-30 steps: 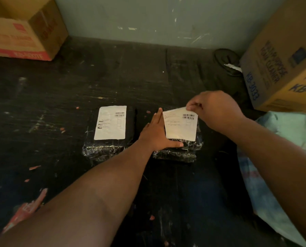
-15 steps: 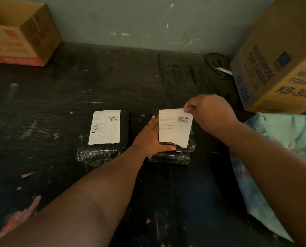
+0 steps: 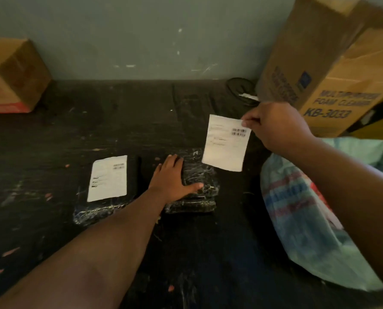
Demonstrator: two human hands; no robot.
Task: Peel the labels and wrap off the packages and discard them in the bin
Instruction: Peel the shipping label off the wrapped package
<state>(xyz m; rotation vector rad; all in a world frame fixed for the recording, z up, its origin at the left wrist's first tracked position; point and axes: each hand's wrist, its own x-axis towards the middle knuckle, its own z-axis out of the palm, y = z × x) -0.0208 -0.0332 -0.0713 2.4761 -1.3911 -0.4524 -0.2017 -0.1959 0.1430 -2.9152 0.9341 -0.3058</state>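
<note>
The left hand point(image 3: 171, 181) lay flat with fingers straight and thumb spread, its forearm stretched forward. The right hand point(image 3: 277, 123) was raised, thumb and fingertips pinched in a grip, its arm reaching in from the right.

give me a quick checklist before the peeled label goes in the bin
1. Label free of the package: ok, the peeled label hangs clear above the right package.
2. Grip on the label: ok, the right hand pinches its top corner.
3. Package held steady: ok, the left hand presses flat on it.
4. Bin within reach: cannot tell, a pale bag sits just right of the package, but its opening is not plainly visible.
5. Wrap removed: not ok, shiny wrap still covers the right package.
6. Other label: not ok, the left package still carries its label.
</note>
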